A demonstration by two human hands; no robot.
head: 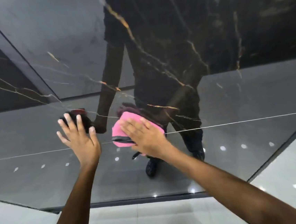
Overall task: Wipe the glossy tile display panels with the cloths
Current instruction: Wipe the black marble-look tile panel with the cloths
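A glossy black marble-look tile panel (208, 33) with gold veins stands in front of me and mirrors my body and arms. My right hand (146, 135) lies flat with straight fingers on a folded pink cloth (119, 131) and presses it against the panel just above a thin horizontal joint line. My left hand (79, 136) is raised with fingers spread, palm toward the panel, left of the cloth; I see no cloth under it. Whether the left palm touches the surface is unclear.
The panel's lower edge (134, 200) meets a pale glossy floor (154, 219) that shows ceiling-light reflections. A grey panel edge (280, 147) angles away at the right. Another dark frame line (20, 57) runs diagonally at the upper left.
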